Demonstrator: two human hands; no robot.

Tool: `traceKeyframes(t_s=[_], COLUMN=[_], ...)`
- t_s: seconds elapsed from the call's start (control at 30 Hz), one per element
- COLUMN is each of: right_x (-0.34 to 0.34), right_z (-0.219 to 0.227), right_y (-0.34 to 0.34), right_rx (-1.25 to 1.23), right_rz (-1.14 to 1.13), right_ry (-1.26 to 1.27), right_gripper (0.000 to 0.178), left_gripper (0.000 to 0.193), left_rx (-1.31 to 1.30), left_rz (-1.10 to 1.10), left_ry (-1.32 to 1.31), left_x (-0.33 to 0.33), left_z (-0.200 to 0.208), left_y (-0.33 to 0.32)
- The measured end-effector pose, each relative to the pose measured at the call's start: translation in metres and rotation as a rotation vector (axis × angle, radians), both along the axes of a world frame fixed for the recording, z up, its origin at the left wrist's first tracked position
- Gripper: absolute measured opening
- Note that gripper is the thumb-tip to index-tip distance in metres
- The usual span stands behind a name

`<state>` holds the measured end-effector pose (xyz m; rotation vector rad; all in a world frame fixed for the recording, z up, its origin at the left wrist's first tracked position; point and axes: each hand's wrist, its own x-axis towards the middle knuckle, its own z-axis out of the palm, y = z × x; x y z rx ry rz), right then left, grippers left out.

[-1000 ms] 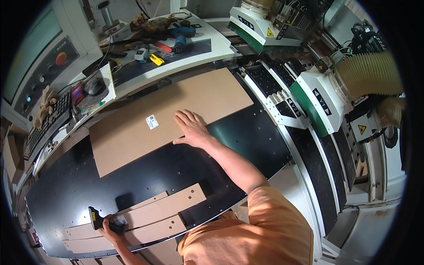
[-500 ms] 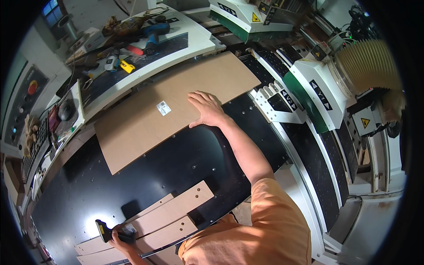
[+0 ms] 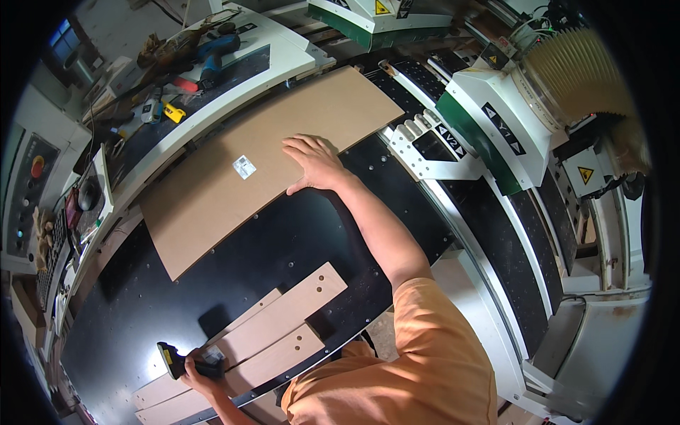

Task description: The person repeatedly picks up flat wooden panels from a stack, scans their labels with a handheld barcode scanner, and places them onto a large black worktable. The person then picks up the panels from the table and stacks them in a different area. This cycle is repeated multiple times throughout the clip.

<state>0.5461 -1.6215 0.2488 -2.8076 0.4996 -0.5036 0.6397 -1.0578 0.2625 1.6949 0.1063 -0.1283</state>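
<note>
A large flat wooden board (image 3: 262, 145) lies slantwise on the black table, with a white printed label (image 3: 244, 167) on its face. My right hand (image 3: 315, 164) rests on the board's near edge, fingers spread and nothing held. At the lower left, my left hand (image 3: 200, 375) grips a black and yellow handheld barcode scanner (image 3: 173, 361) by its handle. Beneath the scanner lie narrow wooden strips (image 3: 287, 303), side by side, with round holes near their right ends. A small label (image 3: 214, 353) shows on one strip beside the scanner, partly covered.
The black machine table (image 3: 283, 234) has small studs across it. At right stand a white clamp bracket (image 3: 432, 150), a white machine head (image 3: 489, 117) with a green skirt, and a ribbed hose (image 3: 577, 74). Cordless tools (image 3: 209, 60) lie on a white ledge; a control panel (image 3: 32, 184) is far left.
The whole view has shifted slightly, so most things appear further left and up. My right hand stays on the board, and my left hand still holds the scanner over the strips.
</note>
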Motion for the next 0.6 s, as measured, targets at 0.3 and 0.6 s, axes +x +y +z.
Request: traceKeyframes(t_s=[0.3,0.6], right_x=[0.001,0.005], right_z=[0.004,-0.003], right_y=[0.004,0.005], right_rx=[-0.082,-0.086], right_rz=[0.004,-0.024], right_ry=[-0.024,0.057], right_gripper=[0.094,0.093], left_gripper=[0.036,0.031], left_rx=[-0.334,-0.169], left_rz=[0.177,0.217], left_ry=[0.122,0.005], left_x=[-0.001,-0.091], left_z=[-0.001,0.021], left_y=[0.014,0.090])
